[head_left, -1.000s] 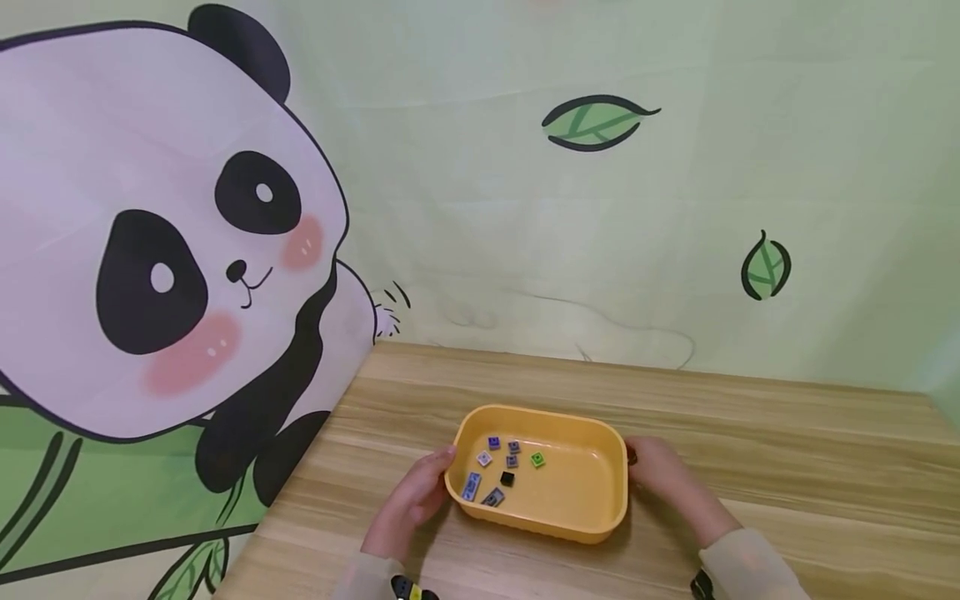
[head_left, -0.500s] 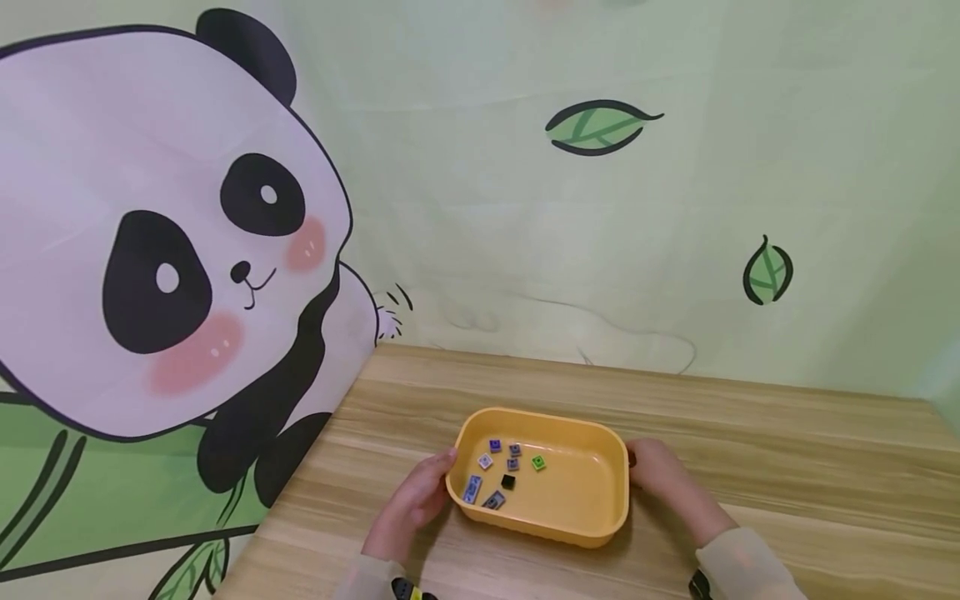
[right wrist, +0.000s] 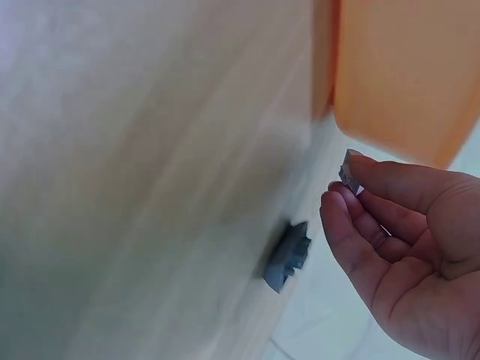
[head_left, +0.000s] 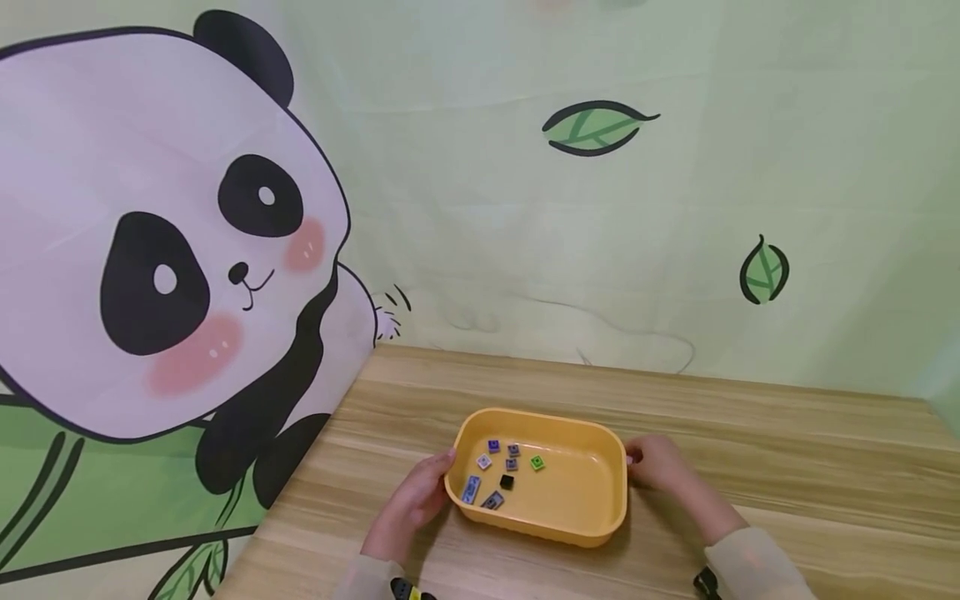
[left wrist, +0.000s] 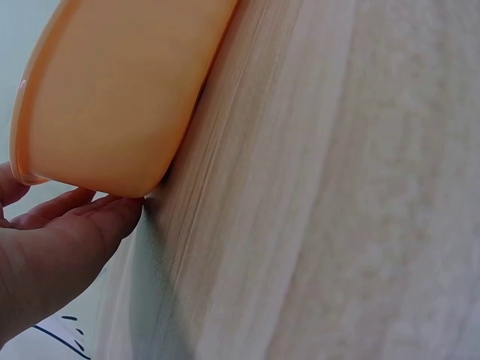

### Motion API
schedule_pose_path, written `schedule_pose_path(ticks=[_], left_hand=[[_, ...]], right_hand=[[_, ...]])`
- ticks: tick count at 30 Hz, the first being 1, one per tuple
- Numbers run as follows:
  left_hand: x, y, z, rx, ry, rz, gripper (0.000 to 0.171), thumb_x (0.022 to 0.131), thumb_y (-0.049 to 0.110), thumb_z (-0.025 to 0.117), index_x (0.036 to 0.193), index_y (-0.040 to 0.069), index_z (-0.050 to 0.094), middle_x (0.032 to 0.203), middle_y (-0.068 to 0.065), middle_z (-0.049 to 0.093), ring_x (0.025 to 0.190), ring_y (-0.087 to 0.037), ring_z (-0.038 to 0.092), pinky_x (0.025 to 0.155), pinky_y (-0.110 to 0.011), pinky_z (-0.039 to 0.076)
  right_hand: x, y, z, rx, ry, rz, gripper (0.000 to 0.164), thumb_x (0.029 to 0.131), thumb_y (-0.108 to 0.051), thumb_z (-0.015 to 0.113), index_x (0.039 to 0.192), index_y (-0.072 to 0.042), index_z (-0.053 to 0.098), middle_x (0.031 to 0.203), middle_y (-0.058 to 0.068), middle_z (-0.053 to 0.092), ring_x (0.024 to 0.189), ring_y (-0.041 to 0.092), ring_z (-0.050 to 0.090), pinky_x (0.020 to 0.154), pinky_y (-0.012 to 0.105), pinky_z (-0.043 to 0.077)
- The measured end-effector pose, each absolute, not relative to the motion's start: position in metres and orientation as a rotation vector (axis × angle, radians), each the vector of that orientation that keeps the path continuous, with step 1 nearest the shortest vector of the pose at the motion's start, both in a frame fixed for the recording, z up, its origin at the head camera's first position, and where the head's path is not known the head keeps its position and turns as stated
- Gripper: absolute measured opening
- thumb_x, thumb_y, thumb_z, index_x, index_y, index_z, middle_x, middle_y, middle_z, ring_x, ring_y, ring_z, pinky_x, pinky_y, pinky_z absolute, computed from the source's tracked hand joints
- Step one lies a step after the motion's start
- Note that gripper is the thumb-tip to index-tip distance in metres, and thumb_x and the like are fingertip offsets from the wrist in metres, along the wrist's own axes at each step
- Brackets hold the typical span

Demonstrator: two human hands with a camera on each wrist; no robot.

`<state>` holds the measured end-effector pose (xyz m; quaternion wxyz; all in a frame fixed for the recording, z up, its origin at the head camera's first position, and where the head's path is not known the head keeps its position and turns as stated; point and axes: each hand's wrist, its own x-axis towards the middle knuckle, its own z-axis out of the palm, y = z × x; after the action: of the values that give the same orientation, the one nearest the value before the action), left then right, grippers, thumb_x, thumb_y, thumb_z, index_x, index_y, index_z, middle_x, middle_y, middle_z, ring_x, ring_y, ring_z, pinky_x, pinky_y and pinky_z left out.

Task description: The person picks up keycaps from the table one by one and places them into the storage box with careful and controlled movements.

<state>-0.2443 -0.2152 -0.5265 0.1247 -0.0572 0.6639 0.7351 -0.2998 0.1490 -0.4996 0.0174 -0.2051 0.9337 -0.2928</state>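
A yellow-orange plastic tray [head_left: 573, 492] stands on the table. My left hand [head_left: 412, 500] grips its left end, one digit up at the rim and the other fingertips low against the wall [left wrist: 97, 112]. Beyond the tray's right end, my right hand [head_left: 663, 465] pinches a small grey building-block piece [right wrist: 349, 174] between thumb and fingertips. A dark grey studded piece [right wrist: 287, 257] lies on the table under that hand, hidden in the head view. Inside the tray are several small bricks, among them a green one [head_left: 537, 462], a black one [head_left: 507, 482] and a longer blue-grey one [head_left: 471, 489].
The wood-grain table [head_left: 810, 475] extends to both sides of the tray. Behind it hangs a pale green cloth [head_left: 487, 167] printed with leaves, and a large printed panda [head_left: 187, 250] covers the left side.
My right hand has shifted slightly and its wrist has swung a little to the right. The left hand, the tray and the bricks inside it stay where they were.
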Motion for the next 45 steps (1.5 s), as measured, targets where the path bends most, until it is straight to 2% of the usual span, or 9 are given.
schedule_pose_path(ticks=[5, 9, 17, 22, 29, 39, 45], left_hand=[[-0.244, -0.215, -0.524, -0.161, 1.924, 2.140, 0.058, 0.112, 0.026, 0.034, 0.151, -0.017, 0.032, 0.155, -0.030, 0.042, 0.128, -0.014, 0.053, 0.115, -0.033, 0.041], [-0.244, -0.215, -0.523, -0.154, 1.916, 2.133, 0.058, 0.112, 0.025, 0.033, 0.151, -0.017, 0.030, 0.156, -0.030, 0.042, 0.128, -0.014, 0.053, 0.111, -0.029, 0.042], [-0.244, -0.215, -0.522, -0.158, 1.923, 2.133, 0.058, 0.112, 0.027, 0.033, 0.151, -0.017, 0.030, 0.156, -0.032, 0.039, 0.133, -0.020, 0.050, 0.120, -0.038, 0.037], [-0.245, -0.215, -0.521, -0.180, 1.925, 2.131, 0.057, 0.112, 0.025, 0.033, 0.151, -0.016, 0.031, 0.156, -0.032, 0.039, 0.134, -0.021, 0.050, 0.123, -0.044, 0.034], [-0.245, -0.215, -0.522, -0.200, 1.931, 2.124, 0.056, 0.112, 0.024, 0.033, 0.151, -0.015, 0.032, 0.155, -0.032, 0.041, 0.128, -0.017, 0.053, 0.115, -0.037, 0.039], [-0.246, -0.215, -0.523, -0.186, 1.923, 2.130, 0.055, 0.112, 0.024, 0.034, 0.150, -0.016, 0.033, 0.152, -0.030, 0.045, 0.121, -0.013, 0.055, 0.108, -0.030, 0.044], [-0.245, -0.213, -0.523, -0.203, 1.925, 2.127, 0.055, 0.112, 0.024, 0.034, 0.150, -0.015, 0.034, 0.153, -0.029, 0.045, 0.122, -0.014, 0.055, 0.108, -0.031, 0.044]], right_hand=[[-0.300, 0.156, -0.489, -0.618, 2.889, -0.929, 0.017, 0.082, 0.001, 0.067, 0.096, 0.005, 0.076, 0.084, 0.012, 0.073, 0.078, 0.019, 0.061, 0.071, 0.037, 0.053], [-0.301, 0.161, -0.484, -0.605, 2.870, -0.927, 0.021, 0.082, 0.001, 0.065, 0.099, 0.008, 0.075, 0.088, 0.016, 0.074, 0.081, 0.021, 0.063, 0.073, 0.039, 0.054], [-0.303, 0.167, -0.469, -0.578, 2.815, -0.949, 0.023, 0.086, 0.000, 0.064, 0.104, 0.011, 0.071, 0.094, 0.021, 0.073, 0.088, 0.028, 0.066, 0.079, 0.047, 0.057], [-0.302, 0.168, -0.458, -0.568, 2.800, -0.986, 0.024, 0.087, -0.002, 0.066, 0.107, 0.012, 0.071, 0.095, 0.020, 0.073, 0.088, 0.026, 0.066, 0.080, 0.044, 0.057], [-0.300, 0.170, -0.446, -0.559, 2.766, -1.049, 0.030, 0.092, -0.005, 0.068, 0.114, 0.015, 0.069, 0.099, 0.023, 0.073, 0.092, 0.028, 0.068, 0.080, 0.043, 0.059], [-0.300, 0.170, -0.431, -0.580, 2.727, -1.071, 0.028, 0.092, -0.003, 0.068, 0.115, 0.013, 0.069, 0.101, 0.023, 0.073, 0.092, 0.026, 0.066, 0.080, 0.040, 0.059], [-0.299, 0.168, -0.426, -0.558, 2.679, -1.090, 0.029, 0.092, -0.003, 0.068, 0.116, 0.012, 0.068, 0.101, 0.021, 0.072, 0.091, 0.023, 0.064, 0.079, 0.037, 0.058]])
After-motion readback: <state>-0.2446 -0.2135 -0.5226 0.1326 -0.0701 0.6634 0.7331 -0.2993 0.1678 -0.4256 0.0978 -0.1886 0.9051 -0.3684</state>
